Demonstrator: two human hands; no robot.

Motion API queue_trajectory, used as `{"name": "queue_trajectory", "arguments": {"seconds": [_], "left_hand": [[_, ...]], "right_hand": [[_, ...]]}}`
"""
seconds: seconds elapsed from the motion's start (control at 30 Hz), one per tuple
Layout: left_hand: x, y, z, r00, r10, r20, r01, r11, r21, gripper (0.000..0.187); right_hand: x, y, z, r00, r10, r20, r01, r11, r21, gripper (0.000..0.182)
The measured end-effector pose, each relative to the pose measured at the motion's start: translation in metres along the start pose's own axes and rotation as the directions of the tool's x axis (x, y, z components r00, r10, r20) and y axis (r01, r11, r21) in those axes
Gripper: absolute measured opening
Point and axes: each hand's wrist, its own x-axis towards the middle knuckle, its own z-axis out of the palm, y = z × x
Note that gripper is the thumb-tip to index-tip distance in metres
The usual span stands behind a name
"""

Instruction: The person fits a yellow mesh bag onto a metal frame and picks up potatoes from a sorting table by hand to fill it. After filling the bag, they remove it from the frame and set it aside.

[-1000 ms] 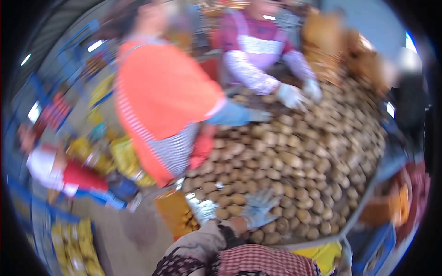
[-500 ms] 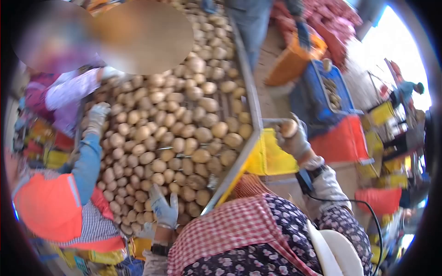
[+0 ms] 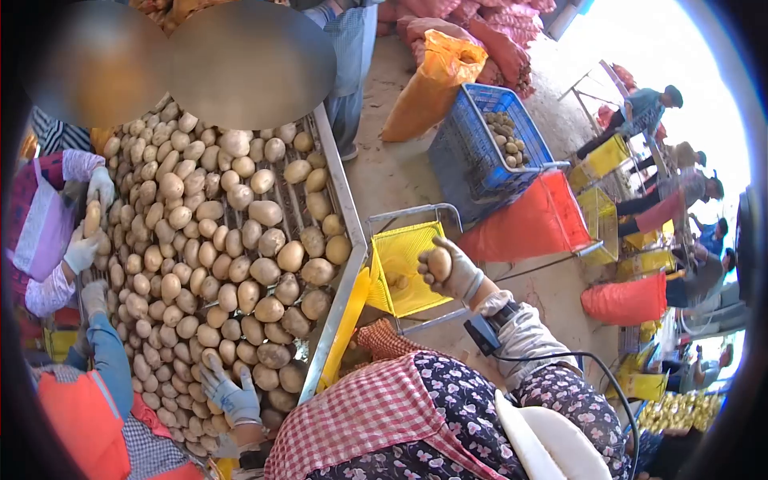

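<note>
A conveyor table point(image 3: 344, 210) with a metal edge is covered with potatoes point(image 3: 265, 212). My left hand point(image 3: 232, 394), in a pale work glove, lies on the potatoes near the table's lower end, fingers spread. My right hand point(image 3: 452, 270), also gloved, is out past the table's right edge, its fingers wrapped round a potato point(image 3: 438, 264). Beneath and left of that hand hangs a yellow mesh bag point(image 3: 408, 276) on a metal frame, open at the top, with a few potatoes inside.
Beside the bag are a red sack point(image 3: 528, 224) and a blue crate point(image 3: 512, 108) holding potatoes. An orange sack point(image 3: 432, 84) stands farther back. Co-workers' gloved hands point(image 3: 82, 246) are at the table's left side. Another person's legs point(image 3: 348, 80) are behind the table.
The view has swung, so the table sits farther left. My left hand remains spread on the potatoes; my right hand still holds a potato, now beside the yellow bag's opening.
</note>
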Motion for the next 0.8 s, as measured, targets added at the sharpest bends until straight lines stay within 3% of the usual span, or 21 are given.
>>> {"name": "queue_trajectory", "arguments": {"seconds": [0.03, 0.07, 0.13, 0.17, 0.2, 0.23, 0.27, 0.3, 0.33, 0.37, 0.4, 0.43, 0.47, 0.53, 0.6, 0.67, 0.7, 0.77, 0.8], "left_hand": [[0.000, 0.002, 0.000, 0.998, 0.047, -0.032, -0.049, 0.996, -0.071, 0.080], [0.001, 0.002, -0.004, 0.996, 0.063, -0.068, -0.071, 0.990, -0.122, 0.079], [0.002, 0.004, -0.006, 0.992, 0.087, -0.093, -0.099, 0.986, -0.134, 0.077], [-0.001, 0.002, -0.003, 0.994, 0.062, -0.095, -0.078, 0.982, -0.174, 0.076], [-0.007, 0.002, 0.001, 0.994, 0.043, -0.103, -0.065, 0.974, -0.216, 0.076], [-0.015, 0.001, 0.006, 0.996, 0.006, -0.093, -0.018, 0.991, -0.136, 0.077], [-0.023, 0.002, 0.010, 0.996, -0.018, -0.086, 0.012, 0.998, -0.068, 0.078], [-0.033, 0.002, 0.012, 0.995, -0.057, -0.084, 0.054, 0.998, -0.032, 0.078], [-0.042, 0.000, 0.013, 0.993, -0.083, -0.080, 0.083, 0.997, -0.004, 0.079], [-0.046, -0.003, 0.011, 0.984, -0.145, -0.105, 0.148, 0.989, 0.027, 0.078], [-0.046, -0.005, 0.011, 0.971, -0.199, -0.131, 0.207, 0.977, 0.052, 0.077], [-0.040, -0.014, 0.016, 0.933, -0.299, -0.199, 0.306, 0.952, 0.005, 0.075], [-0.031, -0.027, 0.020, 0.885, -0.394, -0.248, 0.396, 0.917, -0.044, 0.074], [-0.015, -0.055, 0.025, 0.854, -0.450, -0.260, 0.469, 0.883, 0.011, 0.071], [-0.010, -0.060, 0.029, 0.848, -0.457, -0.269, 0.476, 0.879, 0.006, 0.071], [-0.010, -0.050, 0.017, 0.870, -0.344, -0.352, 0.353, 0.935, -0.041, 0.070], [-0.017, -0.036, 0.017, 0.906, -0.298, -0.302, 0.270, 0.954, -0.131, 0.073], [-0.042, 0.002, -0.017, 0.993, -0.082, -0.085, 0.054, 0.954, -0.293, 0.076], [-0.052, 0.008, -0.019, 1.000, -0.019, -0.021, 0.013, 0.968, -0.249, 0.076]], "right_hand": [[-0.001, -0.008, -0.022, 0.994, -0.069, -0.086, 0.065, 0.997, -0.048, 0.050], [-0.011, -0.029, -0.045, 0.957, -0.251, -0.145, 0.230, 0.961, -0.151, 0.049], [-0.027, -0.099, -0.080, 0.757, -0.639, -0.135, 0.517, 0.712, -0.475, 0.050], [-0.034, -0.146, -0.085, 0.624, -0.776, -0.087, 0.575, 0.532, -0.622, 0.052], [-0.037, -0.189, -0.081, 0.485, -0.874, -0.032, 0.555, 0.336, -0.761, 0.054], [-0.040, -0.222, -0.065, 0.371, -0.928, 0.013, 0.474, 0.177, -0.863, 0.057], [-0.040, -0.238, -0.040, 0.304, -0.952, 0.028, 0.381, 0.095, -0.920, 0.060], [-0.037, -0.233, -0.007, 0.296, -0.955, 0.007, 0.348, 0.101, -0.932, 0.063], [-0.028, -0.224, 0.019, 0.395, -0.818, -0.418, 0.678, 0.566, -0.468, 0.065], [-0.017, -0.190, 0.041, 0.439, -0.898, -0.013, 0.623, 0.315, -0.716, 0.060], [0.012, -0.162, 0.041, 0.364, -0.904, 0.224, 0.550, 0.015, -0.835, 0.053], [0.042, -0.135, 0.041, 0.267, -0.854, 0.446, 0.449, -0.300, -0.842, 0.047], [0.058, -0.087, 0.065, 0.387, -0.759, 0.524, 0.636, -0.192, -0.748, 0.045], [0.095, -0.022, 0.095, 0.486, -0.400, 0.777, 0.480, -0.621, -0.620, 0.062], [0.088, 0.052, 0.170, 0.407, -0.038, 0.913, 0.536, -0.799, -0.272, 0.077], [0.094, 0.095, 0.191, 0.569, 0.185, 0.801, 0.492, -0.857, -0.152, 0.083], [0.102, 0.109, 0.194, 0.573, 0.192, 0.797, 0.490, -0.859, -0.146, 0.083], [0.122, 0.138, 0.198, 0.556, 0.402, 0.728, 0.609, -0.793, -0.026, 0.087], [0.120, 0.157, 0.207, 0.618, 0.492, 0.614, 0.601, -0.798, 0.035, 0.083]]}}
